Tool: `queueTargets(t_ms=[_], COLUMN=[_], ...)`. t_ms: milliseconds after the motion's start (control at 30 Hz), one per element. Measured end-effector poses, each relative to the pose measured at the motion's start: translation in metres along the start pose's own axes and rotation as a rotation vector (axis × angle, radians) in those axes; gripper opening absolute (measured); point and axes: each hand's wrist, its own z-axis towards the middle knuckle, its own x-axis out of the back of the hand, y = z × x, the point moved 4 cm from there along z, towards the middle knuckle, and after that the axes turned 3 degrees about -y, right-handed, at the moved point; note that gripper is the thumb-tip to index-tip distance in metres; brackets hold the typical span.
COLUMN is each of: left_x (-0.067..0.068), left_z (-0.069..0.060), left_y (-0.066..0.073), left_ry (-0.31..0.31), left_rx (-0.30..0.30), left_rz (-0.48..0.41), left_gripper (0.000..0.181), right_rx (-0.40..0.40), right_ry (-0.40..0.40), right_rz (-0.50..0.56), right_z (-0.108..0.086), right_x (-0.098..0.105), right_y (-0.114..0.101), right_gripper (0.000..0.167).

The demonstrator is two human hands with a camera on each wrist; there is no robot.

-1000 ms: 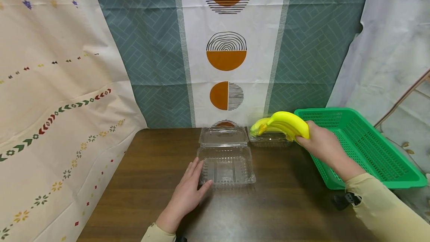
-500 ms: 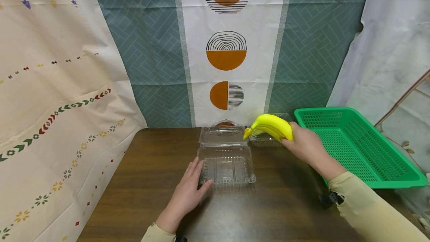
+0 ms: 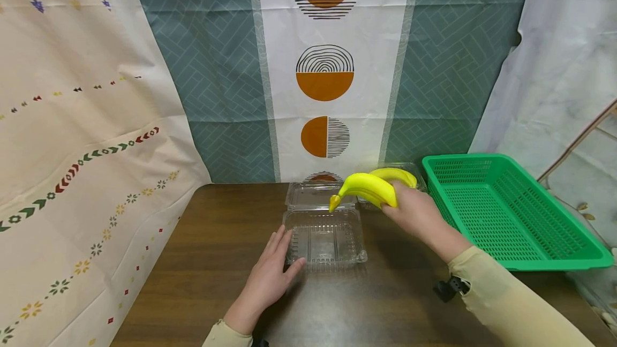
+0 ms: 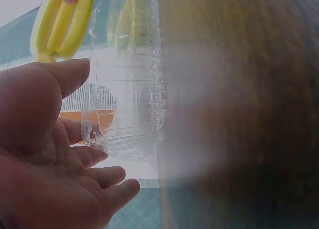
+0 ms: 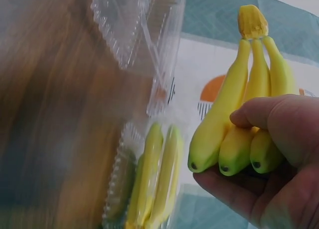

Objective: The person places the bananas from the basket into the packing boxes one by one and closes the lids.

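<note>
My right hand (image 3: 415,212) grips a bunch of bananas (image 3: 362,187) by its tip end, above the table. In the right wrist view, three joined bananas (image 5: 256,104) show between thumb and fingers, stem pointing away. An open clear plastic clamshell box (image 3: 324,237) lies in front, its lid folded back toward the wall. My left hand (image 3: 270,277) rests at the box's near left corner, fingers fairly straight; in the left wrist view the fingers (image 4: 107,175) lie along the box's side. Behind the right hand, a second clear box holds another bunch of bananas (image 3: 397,175).
A green plastic basket (image 3: 511,213) with perforated walls stands at the right side of the brown wooden table (image 3: 212,240). Patterned cloth (image 3: 226,79) hangs right behind the table's back edge, with more cloth at the left and right.
My right hand has carried the bananas left and slightly nearer, from over the second box toward the open one. The bunch behind it has come into view. My left hand stays put.
</note>
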Motion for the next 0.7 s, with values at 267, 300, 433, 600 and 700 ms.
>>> queueTargets(t_ms=[267,300,433,600,700], left_x=[0.000,0.000,0.000,0.001,0.001], left_z=[0.000,-0.001,-0.001,0.000,0.000], left_y=[-0.001,-0.001,0.000,0.000,0.001], left_ry=[-0.015,-0.016,-0.017,-0.018,-0.017], left_rx=[0.013,0.015,0.022,0.027,0.031], left_rz=[0.007,0.007,0.005,0.009,0.005], left_gripper=[0.081,0.081,0.081,0.083,0.088], right_rx=[0.050,0.053,0.070,0.094,0.109], right_ry=[-0.027,-0.031,-0.046,-0.051,-0.058], right_rz=[-0.014,-0.014,-0.048,-0.083,-0.098], right_z=[0.007,0.008,0.011,0.012,0.013], right_x=[-0.017,-0.019,-0.027,-0.033,-0.038], right_y=[-0.026,-0.028,-0.037,-0.048,-0.053], right_gripper=[0.032,0.032,0.034,0.041,0.042])
